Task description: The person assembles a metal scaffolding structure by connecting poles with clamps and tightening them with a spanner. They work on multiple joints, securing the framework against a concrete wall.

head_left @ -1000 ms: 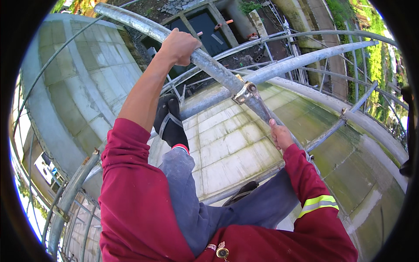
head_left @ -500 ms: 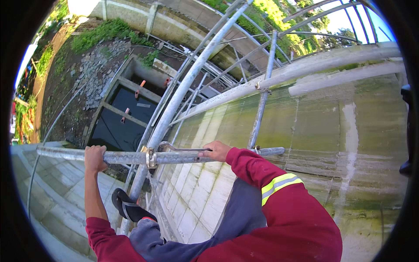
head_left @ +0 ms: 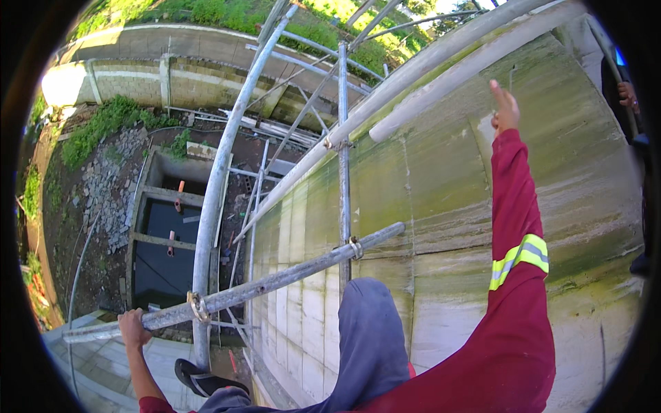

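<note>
My left hand (head_left: 134, 327) is wrapped round the left end of a grey scaffold tube (head_left: 275, 286) that runs across in front of me. Far out to the right, over the stained concrete wall, my right hand (head_left: 506, 110) is raised on a straight arm. At least one of its fingers is stretched out, and I see nothing held in it. A clamp (head_left: 199, 306) joins the tube to a thick upright pole (head_left: 224, 172). Another clamp (head_left: 355, 248) sits where the tube meets a thinner upright (head_left: 343, 165). The wrench is not visible.
My sandalled foot (head_left: 206, 378) is beside the thick pole. Far below lies a water-filled concrete pit (head_left: 165, 241) with orange pipes. A long pale pipe (head_left: 427, 69) slants along the wall (head_left: 454, 186). Another person's hand (head_left: 628, 95) shows at the right edge.
My right hand has left the tube and swung up and right; the wrench it held is out of sight. My left hand still grips the tube. The view has turned toward the right.
</note>
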`<act>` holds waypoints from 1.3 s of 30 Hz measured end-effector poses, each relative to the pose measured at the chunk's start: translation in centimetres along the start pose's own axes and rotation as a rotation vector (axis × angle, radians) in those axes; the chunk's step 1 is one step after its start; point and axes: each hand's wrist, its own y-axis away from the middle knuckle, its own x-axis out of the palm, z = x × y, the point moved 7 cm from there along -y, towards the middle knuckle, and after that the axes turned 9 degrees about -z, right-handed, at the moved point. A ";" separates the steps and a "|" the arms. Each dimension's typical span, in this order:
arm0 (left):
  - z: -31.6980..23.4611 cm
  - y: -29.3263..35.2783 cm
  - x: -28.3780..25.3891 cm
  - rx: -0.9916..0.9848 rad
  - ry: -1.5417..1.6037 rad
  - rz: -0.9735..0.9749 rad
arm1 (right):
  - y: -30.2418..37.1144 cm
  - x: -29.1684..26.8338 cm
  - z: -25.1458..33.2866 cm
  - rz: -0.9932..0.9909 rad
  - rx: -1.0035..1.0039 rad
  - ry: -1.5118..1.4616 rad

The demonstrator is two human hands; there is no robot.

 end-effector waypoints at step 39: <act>-18.0 -13.1 -19.9 -0.280 0.588 0.091 | -11.1 11.5 -0.2 -0.155 -0.092 -0.102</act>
